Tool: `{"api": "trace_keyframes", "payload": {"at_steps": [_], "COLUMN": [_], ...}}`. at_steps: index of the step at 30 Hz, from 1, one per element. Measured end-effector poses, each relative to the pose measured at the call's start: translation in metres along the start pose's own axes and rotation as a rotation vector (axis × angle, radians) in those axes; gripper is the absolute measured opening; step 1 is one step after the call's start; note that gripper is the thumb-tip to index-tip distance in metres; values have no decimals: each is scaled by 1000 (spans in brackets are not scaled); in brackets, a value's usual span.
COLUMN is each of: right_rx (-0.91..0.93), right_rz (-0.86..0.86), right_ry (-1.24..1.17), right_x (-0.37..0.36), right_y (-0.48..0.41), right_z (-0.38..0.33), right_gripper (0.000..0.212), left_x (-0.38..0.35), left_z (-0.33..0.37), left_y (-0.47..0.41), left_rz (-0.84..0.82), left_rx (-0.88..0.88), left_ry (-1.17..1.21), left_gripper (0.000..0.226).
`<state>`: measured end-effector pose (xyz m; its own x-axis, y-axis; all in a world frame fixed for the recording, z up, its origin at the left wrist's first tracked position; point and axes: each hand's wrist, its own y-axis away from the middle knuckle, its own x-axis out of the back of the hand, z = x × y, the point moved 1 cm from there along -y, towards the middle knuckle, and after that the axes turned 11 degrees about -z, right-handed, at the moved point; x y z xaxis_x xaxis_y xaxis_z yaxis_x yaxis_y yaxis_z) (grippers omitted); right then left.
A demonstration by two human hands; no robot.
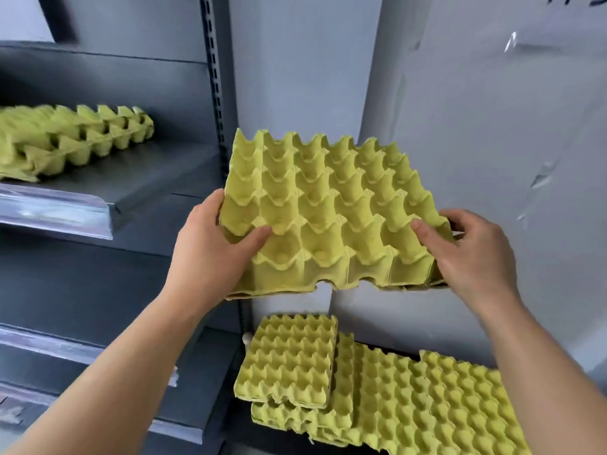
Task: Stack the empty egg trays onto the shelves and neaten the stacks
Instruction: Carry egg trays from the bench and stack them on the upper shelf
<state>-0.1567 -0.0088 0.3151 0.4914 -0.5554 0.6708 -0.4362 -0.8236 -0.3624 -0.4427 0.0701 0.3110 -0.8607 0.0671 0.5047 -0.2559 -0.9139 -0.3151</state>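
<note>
Grey metal shelving [108, 178] fills the left side of the view, beside a pale wall [492, 126] with scuffed patches on the right. Held in the air in front of that wall, just right of the slotted shelf upright [213, 77], is a small nested stack of yellow-green egg trays [328, 211], cups facing up and the far edge tilted higher than the near one. At least two layers show at its lower edge. The left hand [213, 251] grips the near left corner, thumb pressed into a cup on top and fingers wrapped under the side. The right hand [469, 254] clasps the near right corner the same way, thumb on the upper surface, fingers curled behind the edge.

Below the held stack, low in the view, more egg trays [410, 395] lie spread in overlapping, uneven layers, and a smaller pile [289, 359] sits on top at their left end, askew to those beneath.

On the upper left shelf rests another stack of trays [72, 139], well apart from the hands, its layers slightly offset. Lower shelves [82, 353] below it show only bare grey board.
</note>
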Motion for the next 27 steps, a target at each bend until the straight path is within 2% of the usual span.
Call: {"api": "trace_keyframes", "payload": {"at_steps": [4, 9, 14, 18, 22, 25, 27], "right_rx": [59, 104, 117, 132, 160, 195, 220], "right_rz": [40, 36, -7, -52, -89, -106, -116], "right_ry": [-32, -72, -93, -100, -70, -67, -45], "right_x": [-13, -50, -90, -126, -167, -196, -213], "right_y": [-3, -3, -11, -25, -45, -63, -74], "right_z": [-76, -170, -254, -311, -360, -389, -405], "right_gripper": [36, 35, 37, 35, 40, 44, 44], "left_x": [78, 179, 264, 320, 366, 396, 414], "left_z": [-1, -21, -49, -76, -102, -123, -137], "left_y": [-3, -13, -31, -53, -81, -103, -117], "left_rz": [49, 144, 158, 204, 234, 256, 265], "left_rx": [-49, -87, -62, 7, 55, 82, 109], "left_ry": [12, -37, -79, -72, -42, -24, -16], "left_gripper": [30, 56, 36, 39, 24, 51, 58]}}
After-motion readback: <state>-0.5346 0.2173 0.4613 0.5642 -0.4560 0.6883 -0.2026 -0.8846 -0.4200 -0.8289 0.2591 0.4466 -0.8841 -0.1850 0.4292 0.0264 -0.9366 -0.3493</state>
